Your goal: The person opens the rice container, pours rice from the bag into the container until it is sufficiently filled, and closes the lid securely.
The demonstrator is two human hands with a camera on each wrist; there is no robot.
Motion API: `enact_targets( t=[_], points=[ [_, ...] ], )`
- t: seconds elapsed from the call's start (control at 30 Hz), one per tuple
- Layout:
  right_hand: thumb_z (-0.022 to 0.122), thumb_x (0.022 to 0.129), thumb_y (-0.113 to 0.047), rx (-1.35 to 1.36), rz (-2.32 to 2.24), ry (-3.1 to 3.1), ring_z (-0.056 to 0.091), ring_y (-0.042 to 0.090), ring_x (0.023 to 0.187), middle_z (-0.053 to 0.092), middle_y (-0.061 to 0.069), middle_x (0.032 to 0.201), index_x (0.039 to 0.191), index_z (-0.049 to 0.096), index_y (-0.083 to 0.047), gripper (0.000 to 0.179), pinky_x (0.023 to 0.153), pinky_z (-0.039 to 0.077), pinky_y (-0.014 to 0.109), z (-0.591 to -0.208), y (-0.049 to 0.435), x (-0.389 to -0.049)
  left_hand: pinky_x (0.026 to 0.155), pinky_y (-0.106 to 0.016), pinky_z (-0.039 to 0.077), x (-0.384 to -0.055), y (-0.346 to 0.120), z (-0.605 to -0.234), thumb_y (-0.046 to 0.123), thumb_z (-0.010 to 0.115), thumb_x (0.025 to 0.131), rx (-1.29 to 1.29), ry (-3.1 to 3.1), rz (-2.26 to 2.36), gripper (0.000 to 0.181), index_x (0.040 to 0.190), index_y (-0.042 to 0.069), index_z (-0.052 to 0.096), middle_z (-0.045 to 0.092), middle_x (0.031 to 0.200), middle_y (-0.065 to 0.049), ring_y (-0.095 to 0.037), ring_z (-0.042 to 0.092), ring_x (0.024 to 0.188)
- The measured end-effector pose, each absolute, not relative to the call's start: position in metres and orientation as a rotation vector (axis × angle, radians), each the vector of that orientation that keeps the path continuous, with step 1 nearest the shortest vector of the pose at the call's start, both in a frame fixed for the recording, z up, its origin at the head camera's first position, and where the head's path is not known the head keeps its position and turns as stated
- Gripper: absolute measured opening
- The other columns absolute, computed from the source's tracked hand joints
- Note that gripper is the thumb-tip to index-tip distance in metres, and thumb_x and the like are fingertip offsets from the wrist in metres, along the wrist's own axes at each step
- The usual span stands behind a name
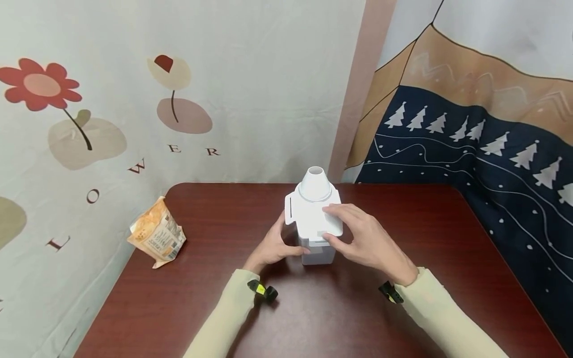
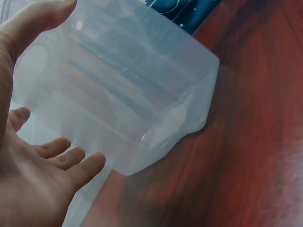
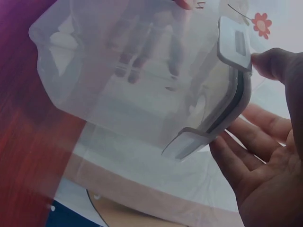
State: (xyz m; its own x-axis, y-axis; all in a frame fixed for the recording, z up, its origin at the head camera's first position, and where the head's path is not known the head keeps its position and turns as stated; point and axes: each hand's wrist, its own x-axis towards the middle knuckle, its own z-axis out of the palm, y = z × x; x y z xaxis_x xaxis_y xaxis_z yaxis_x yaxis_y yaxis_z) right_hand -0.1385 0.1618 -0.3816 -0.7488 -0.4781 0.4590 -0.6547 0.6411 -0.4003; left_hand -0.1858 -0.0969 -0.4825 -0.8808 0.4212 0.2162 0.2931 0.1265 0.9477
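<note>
Head view. The translucent container (image 1: 319,255) stood near the middle of the table's (image 1: 322,318) far edge, its white lid (image 1: 309,223) uppermost and a cone (image 1: 315,189) rising from that lid. The left hand (image 1: 274,247) held the container's left side, thumb across the front wall; the right hand (image 1: 364,237) gripped the lid's right side with thumb and forefinger. The left clip (image 1: 290,209) jutted outward from the lid. Had the lid been pulled upward while another clip held, the container would probably have risen or tipped with it; a hard push away could have carried it toward the far edge. A snack bag (image 1: 158,233) sat at the left edge near the far left corner, probably beyond reach of such a tip.

Left wrist view. The fingers were spread, the thumb near the lid end of the wall. How firmly they pressed could not be told; a light hold on so smooth a wall might have let the container twist.

Right wrist view. The thumb touched the rim beside one clip (image 3: 234,45); the fingers, bent and slightly parted, met the rim near the lower clip (image 3: 185,143). Whether either clip was latched could not be told. Uneven force at this corner might have cocked the lid.
</note>
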Motion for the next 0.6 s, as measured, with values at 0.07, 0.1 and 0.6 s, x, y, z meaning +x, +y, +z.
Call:
enact_targets(
  t=[0.07, 0.1, 0.6],
  points=[
    [0.081, 0.088, -0.030, 0.911, 0.787, -2.562, 0.063, 0.019, 0.120, 0.065, 0.006, 0.135, 0.137, 0.063, -0.013, 0.055, 0.096, 0.060, 0.038, -0.380, 0.160, -0.138, 0.125, -0.052, 0.024, -0.187, -0.099, -0.482, 0.006, 0.096, 0.066, 0.726, 2.291, 1.846, 0.119, 0.160, 0.032, 0.028, 0.045, 0.157, 0.002, -0.019, 0.036, 0.148],
    [0.081, 0.088, -0.030, 0.915, 0.782, -2.569, 0.063, 0.019, 0.119, 0.065, 0.006, 0.134, 0.137, 0.062, -0.013, 0.055, 0.095, 0.060, 0.037, -0.379, 0.159, -0.138, 0.125, -0.051, 0.025, -0.188, -0.100, -0.482, 0.008, 0.096, 0.067, 0.720, 2.297, 1.833, 0.119, 0.160, 0.033, 0.028, 0.045, 0.157, 0.003, -0.019, 0.036, 0.148],
    [0.082, 0.086, -0.032, 0.946, 0.639, -2.633, 0.058, 0.019, 0.116, 0.062, 0.005, 0.131, 0.137, 0.061, -0.017, 0.057, 0.092, 0.060, 0.036, -0.367, 0.152, -0.133, 0.124, -0.045, 0.030, -0.190, -0.100, -0.486, 0.009, 0.094, 0.070, 0.786, 2.267, 1.836, 0.117, 0.161, 0.036, 0.025, 0.044, 0.158, 0.003, -0.018, 0.040, 0.147]
  ],
)
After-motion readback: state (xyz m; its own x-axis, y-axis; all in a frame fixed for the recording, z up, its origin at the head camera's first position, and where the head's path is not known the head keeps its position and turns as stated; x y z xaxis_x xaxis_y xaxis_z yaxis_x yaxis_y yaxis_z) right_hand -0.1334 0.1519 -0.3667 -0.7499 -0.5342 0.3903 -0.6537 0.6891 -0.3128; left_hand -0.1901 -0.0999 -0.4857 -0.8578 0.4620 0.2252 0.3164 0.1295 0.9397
